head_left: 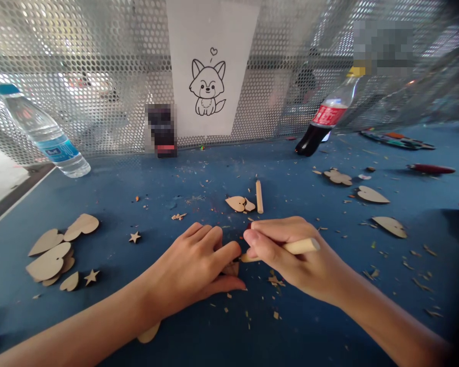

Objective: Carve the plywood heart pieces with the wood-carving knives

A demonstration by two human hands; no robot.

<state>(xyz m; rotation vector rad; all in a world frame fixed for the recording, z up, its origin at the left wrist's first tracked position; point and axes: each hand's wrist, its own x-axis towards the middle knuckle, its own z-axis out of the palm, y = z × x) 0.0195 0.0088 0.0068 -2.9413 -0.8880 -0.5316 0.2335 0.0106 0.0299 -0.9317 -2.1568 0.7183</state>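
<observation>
The left hand (187,267) lies spread, its fingers pressing a small plywood cutout (231,269) onto the blue table (313,326). The right hand (286,255) pinches a wooden-handled tool (300,247), its tip just beside the cutout, between both hands.

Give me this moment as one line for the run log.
left hand: fingers on small wooden cutout | right hand: gripping wooden-handled tool | around: blue work surface, wood chips, heart cutouts
</observation>
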